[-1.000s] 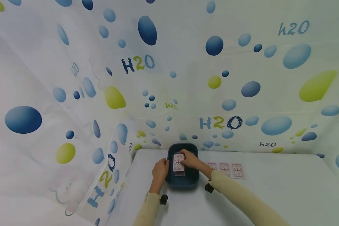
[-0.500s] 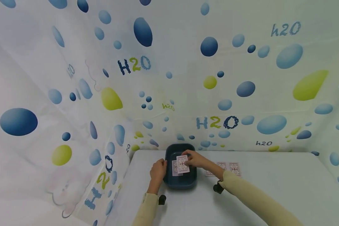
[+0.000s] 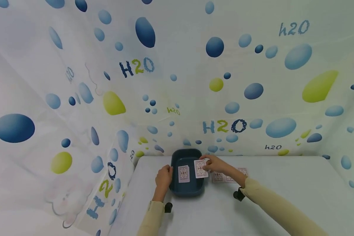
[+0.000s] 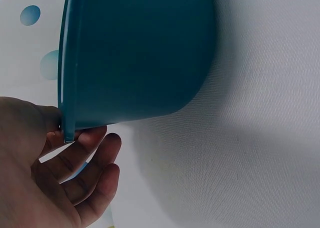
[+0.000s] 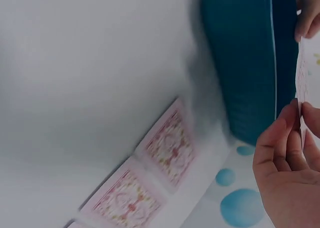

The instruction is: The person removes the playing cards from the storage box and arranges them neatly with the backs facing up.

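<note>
In the head view, a dark blue-green plastic basin (image 3: 186, 192) stands on the white table. My left hand (image 3: 164, 177) holds its left rim; in the left wrist view the thumb and fingers (image 4: 95, 138) pinch the rim (image 4: 69, 88). My right hand (image 3: 216, 164) pinches a playing card (image 3: 200, 168) with a red-patterned back, over the basin's right rim. From the right wrist view that card (image 5: 300, 83) appears nearly edge-on between thumb and fingers. Another playing card (image 3: 184, 173) lies back up inside the basin.
Right of the basin, a row of playing cards (image 3: 217, 178) lies back up on the table (image 3: 283, 196), partly covered by my right forearm. Behind the table hangs a white sheet (image 3: 188, 98) printed with blue and green drops. A black wrist camera (image 3: 239, 194) hangs under the right wrist.
My right hand has carried its card rightward, from above the card in the basin to the right rim. The card in the basin is now uncovered. My left hand stays at the rim.
</note>
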The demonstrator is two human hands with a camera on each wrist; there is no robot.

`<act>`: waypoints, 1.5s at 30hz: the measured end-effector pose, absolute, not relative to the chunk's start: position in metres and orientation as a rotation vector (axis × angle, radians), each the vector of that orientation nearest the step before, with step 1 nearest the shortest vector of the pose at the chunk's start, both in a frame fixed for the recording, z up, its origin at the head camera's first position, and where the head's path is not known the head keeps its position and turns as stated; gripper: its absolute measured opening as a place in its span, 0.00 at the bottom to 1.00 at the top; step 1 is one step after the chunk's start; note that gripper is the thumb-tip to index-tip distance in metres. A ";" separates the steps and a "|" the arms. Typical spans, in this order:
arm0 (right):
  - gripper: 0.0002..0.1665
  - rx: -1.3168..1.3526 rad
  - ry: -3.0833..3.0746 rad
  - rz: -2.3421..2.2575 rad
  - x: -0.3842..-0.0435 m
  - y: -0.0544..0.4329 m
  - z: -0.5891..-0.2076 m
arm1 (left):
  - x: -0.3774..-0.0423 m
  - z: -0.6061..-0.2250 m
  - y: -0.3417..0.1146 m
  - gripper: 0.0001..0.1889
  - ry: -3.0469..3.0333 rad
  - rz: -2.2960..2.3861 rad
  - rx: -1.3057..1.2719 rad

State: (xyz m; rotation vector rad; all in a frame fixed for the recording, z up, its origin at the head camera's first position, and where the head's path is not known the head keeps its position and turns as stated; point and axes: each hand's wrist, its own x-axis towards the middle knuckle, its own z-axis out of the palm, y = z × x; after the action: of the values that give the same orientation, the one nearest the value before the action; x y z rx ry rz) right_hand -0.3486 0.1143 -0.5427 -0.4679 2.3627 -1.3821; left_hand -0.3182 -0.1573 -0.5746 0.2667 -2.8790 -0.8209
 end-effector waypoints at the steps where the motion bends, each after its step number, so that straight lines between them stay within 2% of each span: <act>1: 0.27 -0.464 2.362 -1.387 -0.349 0.118 -0.542 | -0.318 -0.574 -0.157 0.14 -2.872 -0.823 0.264; 12: 0.27 -0.557 2.326 -1.453 -0.348 0.162 -0.552 | -0.316 -0.571 -0.155 0.16 -2.856 -0.820 0.262; 24: 0.29 -0.536 2.323 -1.467 -0.346 0.206 -0.561 | -0.314 -0.568 -0.154 0.15 -2.855 -0.844 0.243; 36: 0.28 -0.353 2.397 -1.435 -0.342 0.247 -0.581 | -0.317 -0.574 -0.156 0.15 -2.852 -0.835 0.261; 45: 0.27 -0.311 2.423 -1.385 -0.339 0.268 -0.581 | -0.315 -0.572 -0.155 0.15 -2.853 -0.850 0.260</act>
State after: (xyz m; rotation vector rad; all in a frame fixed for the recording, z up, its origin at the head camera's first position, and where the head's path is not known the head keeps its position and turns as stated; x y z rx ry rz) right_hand -0.3388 0.2684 -0.5815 -0.3110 2.4230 -1.3846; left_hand -0.3149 -0.1549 -0.5720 0.2602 -2.8533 -0.8504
